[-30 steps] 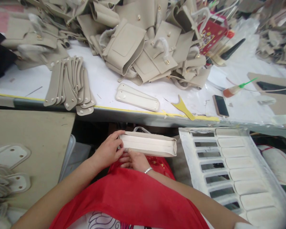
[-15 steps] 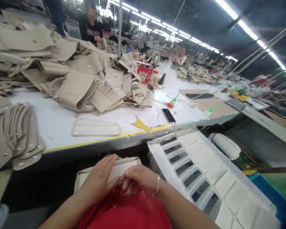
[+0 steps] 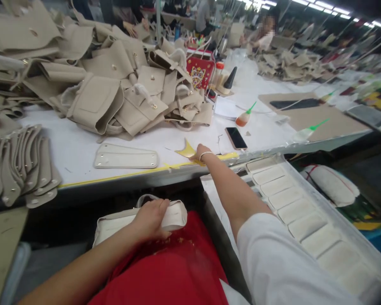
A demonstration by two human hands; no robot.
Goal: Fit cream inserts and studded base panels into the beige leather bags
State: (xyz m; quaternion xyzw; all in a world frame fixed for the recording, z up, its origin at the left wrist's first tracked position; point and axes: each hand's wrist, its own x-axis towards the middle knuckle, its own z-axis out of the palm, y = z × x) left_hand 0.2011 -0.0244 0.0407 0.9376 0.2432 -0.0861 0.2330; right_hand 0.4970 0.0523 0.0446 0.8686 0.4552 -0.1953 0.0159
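Grip: left hand (image 3: pixel 152 217) closed on pale bag (image 3: pixel 175 215); right hand (image 3: pixel 202 153) apparently pinching yellow tool (image 3: pixel 186 151)

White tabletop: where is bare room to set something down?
On the tabletop, one bare patch lies between the strap stack and the pale straps; a narrower one between the bag pile and the yellow tool. The back left is crowded with bags, and at the front edge the right hand is at the tool, with the phone nearby.

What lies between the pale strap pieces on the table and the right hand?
Head view: chiefly the forked end of the yellow tool, with the right hand at its handle and the pale strap pieces to the left.
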